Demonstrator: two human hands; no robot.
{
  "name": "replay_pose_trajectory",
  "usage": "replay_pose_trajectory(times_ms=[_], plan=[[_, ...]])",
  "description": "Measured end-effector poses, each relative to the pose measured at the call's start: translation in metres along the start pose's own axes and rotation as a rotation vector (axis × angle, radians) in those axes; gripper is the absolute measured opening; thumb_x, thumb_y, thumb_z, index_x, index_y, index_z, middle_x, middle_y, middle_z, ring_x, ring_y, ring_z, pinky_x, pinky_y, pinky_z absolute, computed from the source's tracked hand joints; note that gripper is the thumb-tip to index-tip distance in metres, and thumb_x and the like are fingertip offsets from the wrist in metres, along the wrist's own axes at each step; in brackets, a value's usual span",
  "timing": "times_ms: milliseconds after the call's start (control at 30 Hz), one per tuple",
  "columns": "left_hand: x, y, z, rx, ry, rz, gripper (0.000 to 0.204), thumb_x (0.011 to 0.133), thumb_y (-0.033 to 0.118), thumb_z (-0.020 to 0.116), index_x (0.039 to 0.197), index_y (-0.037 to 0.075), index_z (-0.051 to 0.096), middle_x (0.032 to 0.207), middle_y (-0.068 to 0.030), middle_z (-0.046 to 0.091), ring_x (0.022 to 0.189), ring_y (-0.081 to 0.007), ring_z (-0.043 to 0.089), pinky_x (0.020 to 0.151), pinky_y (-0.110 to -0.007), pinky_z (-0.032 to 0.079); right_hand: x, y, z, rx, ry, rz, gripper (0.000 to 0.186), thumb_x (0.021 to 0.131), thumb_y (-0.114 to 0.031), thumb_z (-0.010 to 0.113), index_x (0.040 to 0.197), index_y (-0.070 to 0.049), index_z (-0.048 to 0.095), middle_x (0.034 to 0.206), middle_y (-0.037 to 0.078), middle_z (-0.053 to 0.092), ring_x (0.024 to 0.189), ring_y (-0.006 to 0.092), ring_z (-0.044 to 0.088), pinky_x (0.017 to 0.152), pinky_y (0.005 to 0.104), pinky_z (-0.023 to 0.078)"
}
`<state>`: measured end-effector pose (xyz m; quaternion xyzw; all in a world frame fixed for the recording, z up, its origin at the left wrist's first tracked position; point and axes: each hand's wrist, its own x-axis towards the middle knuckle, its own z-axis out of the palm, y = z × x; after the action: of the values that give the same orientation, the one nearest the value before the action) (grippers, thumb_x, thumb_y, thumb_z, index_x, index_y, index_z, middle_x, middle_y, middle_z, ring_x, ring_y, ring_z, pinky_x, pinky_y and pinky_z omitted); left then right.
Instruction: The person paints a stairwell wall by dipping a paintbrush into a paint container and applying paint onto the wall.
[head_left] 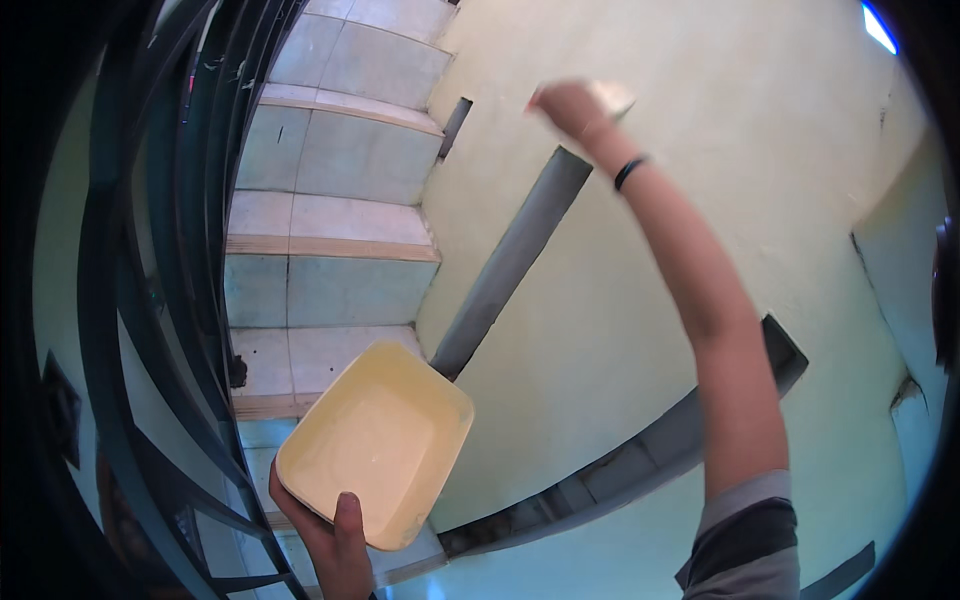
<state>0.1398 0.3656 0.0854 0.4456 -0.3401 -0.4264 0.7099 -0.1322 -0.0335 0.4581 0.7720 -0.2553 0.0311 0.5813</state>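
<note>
My left hand (336, 552) grips a pale yellow square tub (447, 420) with rounded corners at the lower middle, its thumb over the near rim and its fingers under the side. The tub is tilted so its inside faces me. Cream colour covers its bottom; I cannot tell whether that is a liquid or the bare plastic. High up, my right hand (572, 108) is raised against the cream wall (620, 270), blurred by motion. Its fingers look closed round a small pale thing (612, 98), whose kind the blur hides. A dark band circles the right wrist.
Tiled stairs (345, 225) climb along the left of the wall. A dark metal railing (120, 250) curves down the far left side. Grey strips (515, 265) run along the wall, one slanting up from the steps and another (600, 475) curving below.
</note>
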Motion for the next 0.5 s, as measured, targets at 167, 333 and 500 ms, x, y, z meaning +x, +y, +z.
replay_pose_trajectory(times_ms=[167, 333, 500], plan=[[-0.012, -0.014, -0.017, -0.026, -0.044, 0.076, 0.069, 0.098, 0.024, 0.061, 0.149, 0.002, 0.020, 0.144, -0.0178, 0.037, 0.130, -0.0272, 0.041, 0.108, -0.040, 0.034, -0.024, -0.127, -0.039, 0.070, -0.422, 0.174, 0.041, 0.098, -0.041, 0.053, 0.077, -0.010, 0.071, 0.072, 0.016, 0.068, 0.070, 0.0346, 0.068, 0.066, 0.0485, 0.054], [-0.018, -0.023, -0.015, -0.033, -0.071, 0.082, 0.070, 0.098, 0.023, 0.061, 0.149, 0.002, 0.019, 0.145, -0.0175, 0.037, 0.131, -0.0270, 0.040, 0.109, -0.040, 0.034, -0.017, 0.016, -0.124, -0.055, 0.122, 0.512, 0.045, 0.099, -0.036, 0.048, 0.073, -0.005, 0.067, 0.071, 0.019, 0.066, 0.068, 0.0395, 0.065, 0.064, 0.0511, 0.053], [-0.018, -0.042, -0.016, -0.026, -0.059, 0.047, 0.070, 0.097, 0.021, 0.062, 0.149, 0.003, 0.019, 0.143, -0.0174, 0.038, 0.129, -0.0270, 0.042, 0.107, -0.040, 0.036, 0.010, 0.067, -0.172, -0.426, 0.167, 0.206, 0.033, 0.100, -0.031, 0.050, 0.083, -0.008, 0.069, 0.072, 0.016, 0.068, 0.065, 0.0324, 0.068, 0.060, 0.0457, 0.055]])
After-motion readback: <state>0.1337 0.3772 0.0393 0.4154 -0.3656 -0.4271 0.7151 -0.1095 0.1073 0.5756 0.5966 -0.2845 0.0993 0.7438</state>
